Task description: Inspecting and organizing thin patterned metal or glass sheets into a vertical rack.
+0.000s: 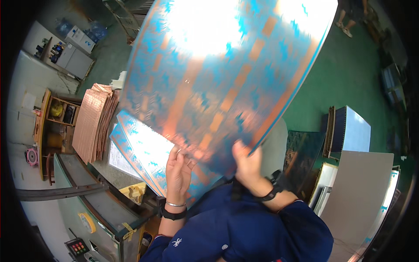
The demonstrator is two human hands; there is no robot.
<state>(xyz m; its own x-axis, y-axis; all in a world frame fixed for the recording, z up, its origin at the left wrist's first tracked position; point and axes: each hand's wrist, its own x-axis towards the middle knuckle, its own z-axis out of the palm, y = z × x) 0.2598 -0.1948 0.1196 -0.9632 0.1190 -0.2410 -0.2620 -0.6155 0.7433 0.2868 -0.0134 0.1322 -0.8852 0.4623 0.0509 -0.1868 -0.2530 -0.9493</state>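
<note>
A large, glossy copper-and-blue patterned panel (174, 87), which looks like a circuit board panel, is raised before me, with bright glare on its far half. My right hand (248, 165) grips its near right corner, the thumb on top and the other fingers hidden beneath. At the near edge, my left hand (178, 172) has its fingers closed in a pinch on the panel. Below it, similar blue-and-copper panels (139, 131) lie overlapped on the table, partly hidden by the raised one.
A stack of copper-coloured boards (91, 122) leans at the left beside a printed paper sheet (120, 160). A glass-topped cabinet (94, 205) carries a yellow tape roll (87, 222). At right stand a grey board (355, 192) and dark panels (303, 150). A person's feet (345, 29) show far right.
</note>
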